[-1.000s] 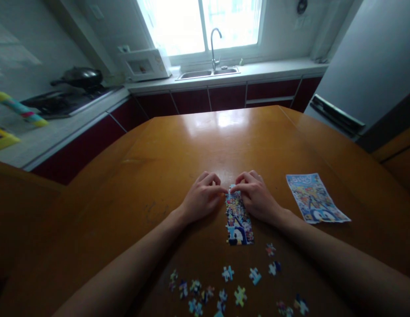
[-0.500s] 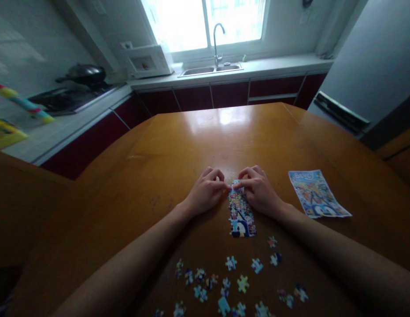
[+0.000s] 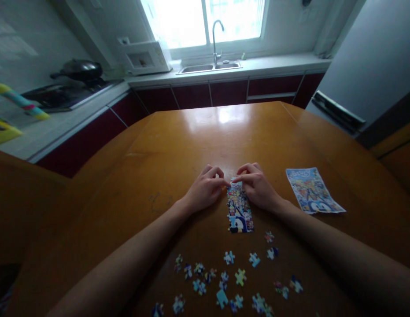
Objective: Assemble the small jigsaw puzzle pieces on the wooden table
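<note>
A narrow strip of joined jigsaw pieces lies on the wooden table, its colourful picture facing up. My left hand and my right hand rest on the table at the strip's far end, one on each side. Both have their fingers curled, with thumb and forefinger tips pinched together on the top edge of the strip. Several loose puzzle pieces are scattered on the table nearer to me, between my forearms.
A printed reference picture lies flat to the right of my right hand. Beyond the table runs a kitchen counter with a sink and tap, a white appliance and a wok on a hob. A grey fridge stands at the right.
My hands stay pinched at the strip's top end with only slight finger shifts. The view has tilted a little, bringing more loose pieces into sight at the bottom.
</note>
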A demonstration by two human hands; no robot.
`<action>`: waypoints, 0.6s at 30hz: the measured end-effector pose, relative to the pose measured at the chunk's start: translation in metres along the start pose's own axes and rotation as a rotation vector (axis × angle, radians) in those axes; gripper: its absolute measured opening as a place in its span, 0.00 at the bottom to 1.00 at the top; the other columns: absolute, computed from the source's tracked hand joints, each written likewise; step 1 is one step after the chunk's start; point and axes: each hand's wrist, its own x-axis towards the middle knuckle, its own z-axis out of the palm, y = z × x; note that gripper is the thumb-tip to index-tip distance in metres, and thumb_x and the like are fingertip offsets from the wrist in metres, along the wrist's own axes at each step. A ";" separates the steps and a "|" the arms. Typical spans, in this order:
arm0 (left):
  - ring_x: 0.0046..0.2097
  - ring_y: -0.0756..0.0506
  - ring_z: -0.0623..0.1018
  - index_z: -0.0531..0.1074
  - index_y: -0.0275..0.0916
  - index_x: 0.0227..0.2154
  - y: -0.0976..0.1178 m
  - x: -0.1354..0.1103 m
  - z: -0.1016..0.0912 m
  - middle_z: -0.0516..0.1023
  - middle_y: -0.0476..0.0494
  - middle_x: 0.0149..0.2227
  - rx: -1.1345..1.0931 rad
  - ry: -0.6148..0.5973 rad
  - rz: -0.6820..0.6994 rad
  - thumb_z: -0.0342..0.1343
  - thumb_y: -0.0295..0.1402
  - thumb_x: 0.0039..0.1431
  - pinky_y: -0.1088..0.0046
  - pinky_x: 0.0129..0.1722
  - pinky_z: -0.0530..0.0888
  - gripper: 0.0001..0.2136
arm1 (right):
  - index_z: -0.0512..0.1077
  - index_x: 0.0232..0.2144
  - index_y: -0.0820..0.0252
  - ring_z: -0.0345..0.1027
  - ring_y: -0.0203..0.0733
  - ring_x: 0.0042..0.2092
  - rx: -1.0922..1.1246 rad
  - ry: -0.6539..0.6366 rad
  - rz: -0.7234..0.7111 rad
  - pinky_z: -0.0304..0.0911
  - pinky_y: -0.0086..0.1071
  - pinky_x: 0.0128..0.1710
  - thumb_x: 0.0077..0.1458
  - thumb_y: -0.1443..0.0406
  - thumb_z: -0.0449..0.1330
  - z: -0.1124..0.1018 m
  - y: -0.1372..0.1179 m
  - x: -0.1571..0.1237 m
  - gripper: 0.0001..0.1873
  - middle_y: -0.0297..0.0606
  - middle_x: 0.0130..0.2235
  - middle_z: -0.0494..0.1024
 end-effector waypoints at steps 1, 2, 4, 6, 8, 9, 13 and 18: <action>0.45 0.42 0.67 0.80 0.45 0.40 0.000 0.000 0.000 0.71 0.43 0.40 0.013 -0.007 0.000 0.53 0.19 0.59 0.63 0.47 0.70 0.16 | 0.82 0.31 0.52 0.64 0.47 0.47 0.028 0.034 0.012 0.62 0.44 0.49 0.53 0.78 0.55 0.000 0.001 0.000 0.19 0.40 0.40 0.76; 0.46 0.42 0.66 0.79 0.45 0.41 0.000 0.000 0.000 0.71 0.43 0.41 0.025 -0.015 0.000 0.53 0.19 0.59 0.62 0.48 0.70 0.16 | 0.82 0.32 0.52 0.65 0.47 0.46 0.050 0.068 0.026 0.62 0.43 0.48 0.53 0.77 0.55 0.000 0.001 0.000 0.19 0.40 0.39 0.76; 0.47 0.41 0.66 0.78 0.45 0.43 0.001 0.000 0.000 0.70 0.43 0.43 0.039 -0.032 0.004 0.53 0.18 0.58 0.61 0.49 0.70 0.17 | 0.81 0.34 0.53 0.66 0.47 0.46 0.070 0.125 0.044 0.63 0.44 0.48 0.53 0.77 0.55 -0.001 0.002 0.001 0.18 0.40 0.39 0.76; 0.48 0.41 0.65 0.77 0.44 0.44 0.000 0.000 0.000 0.70 0.42 0.44 0.033 -0.036 0.008 0.52 0.18 0.57 0.61 0.50 0.70 0.18 | 0.81 0.36 0.54 0.66 0.48 0.46 0.073 0.170 0.041 0.64 0.44 0.47 0.54 0.76 0.55 -0.003 -0.001 0.002 0.17 0.41 0.39 0.76; 0.48 0.41 0.65 0.76 0.43 0.45 0.000 0.000 0.000 0.69 0.42 0.44 0.025 -0.008 -0.001 0.51 0.17 0.56 0.61 0.50 0.70 0.19 | 0.80 0.37 0.55 0.66 0.48 0.46 0.055 0.192 0.030 0.64 0.44 0.47 0.55 0.74 0.56 -0.009 -0.009 0.003 0.15 0.41 0.39 0.76; 0.48 0.42 0.65 0.75 0.42 0.46 0.000 0.000 0.000 0.69 0.42 0.44 0.022 0.015 -0.010 0.51 0.17 0.56 0.61 0.51 0.70 0.19 | 0.80 0.38 0.55 0.66 0.48 0.46 0.035 0.189 0.028 0.64 0.43 0.47 0.55 0.74 0.57 -0.013 -0.016 0.003 0.14 0.41 0.39 0.76; 0.48 0.42 0.65 0.74 0.41 0.47 -0.001 0.000 0.001 0.69 0.42 0.44 0.017 0.083 -0.027 0.51 0.18 0.58 0.61 0.51 0.69 0.17 | 0.78 0.38 0.56 0.65 0.48 0.44 -0.102 0.037 0.052 0.63 0.42 0.45 0.56 0.69 0.61 -0.034 -0.058 -0.017 0.07 0.41 0.37 0.75; 0.47 0.42 0.65 0.76 0.41 0.44 -0.002 0.001 0.004 0.69 0.42 0.45 0.006 0.093 -0.005 0.53 0.21 0.60 0.61 0.49 0.70 0.13 | 0.73 0.31 0.56 0.64 0.48 0.41 -0.306 -0.256 0.062 0.61 0.41 0.40 0.58 0.66 0.62 -0.043 -0.101 -0.086 0.03 0.41 0.37 0.75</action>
